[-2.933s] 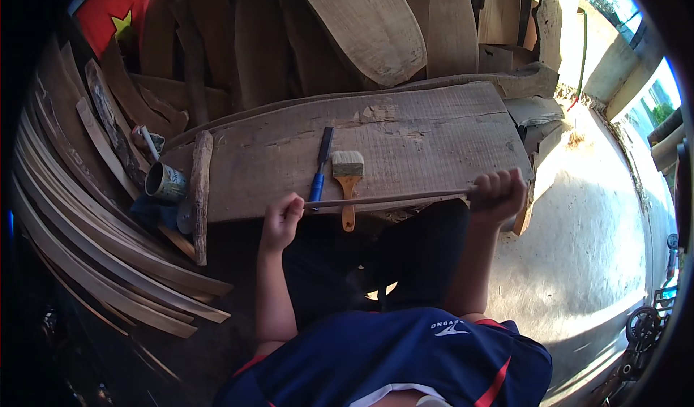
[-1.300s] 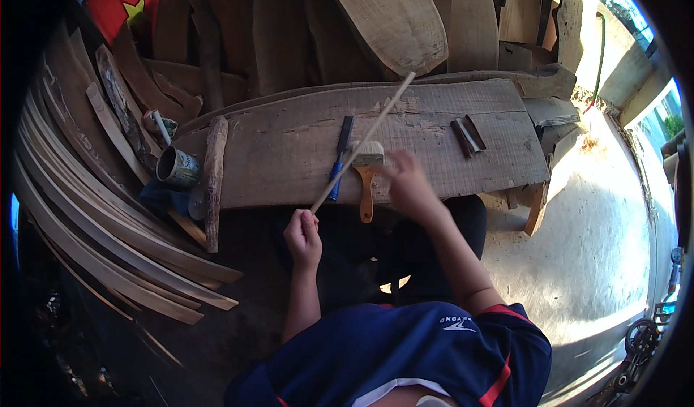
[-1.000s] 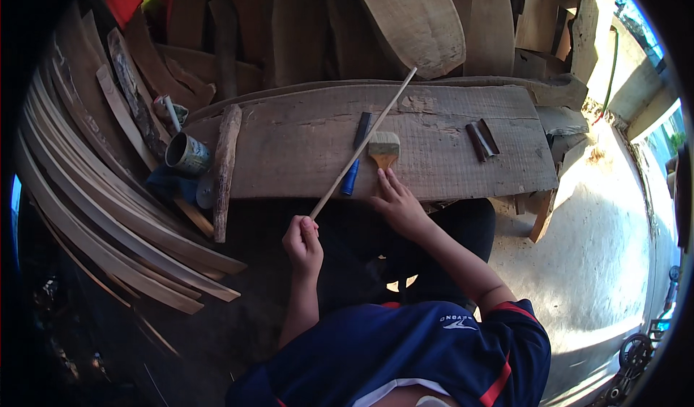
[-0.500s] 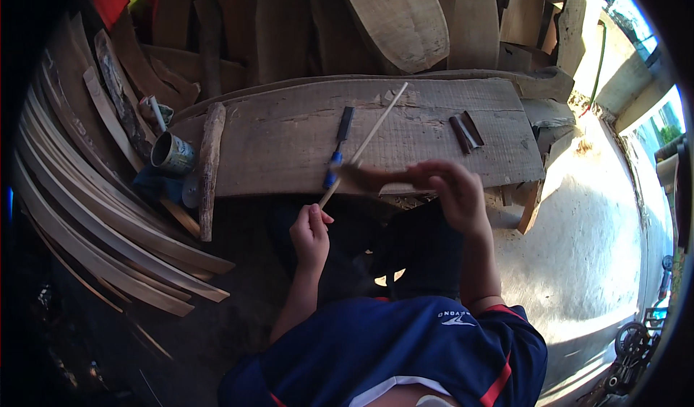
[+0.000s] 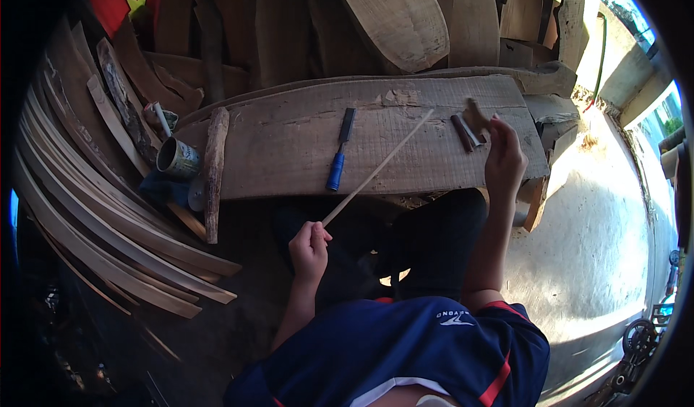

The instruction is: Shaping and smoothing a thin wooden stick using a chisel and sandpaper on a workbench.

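My left hand (image 5: 309, 251) is closed round the lower end of a thin, pale wooden stick (image 5: 379, 167). The stick slants up and to the right over the plank bench (image 5: 275, 139). Off to the right, my right hand (image 5: 504, 154) pinches a brown, slightly blurred piece of sandpaper (image 5: 474, 113), apart from the stick. Close by it on the bench lie curled brown pieces (image 5: 461, 134), partly covered by what I hold. A chisel (image 5: 337, 165) with a blue handle and dark flat blade rests left of the stick.
A rough wooden batten (image 5: 215, 176) crosses the bench's left end, beside a tin can (image 5: 178, 157). Long curved wood strips (image 5: 137, 241) are stacked at the left. Large boards (image 5: 397, 24) lean behind the bench. Sunlit floor (image 5: 578, 248) stretches along the right.
My right hand has moved right and up with the brown piece, off the stick and over the bench's right part. The stick's far tip has swung right and down; my left hand still grips it.
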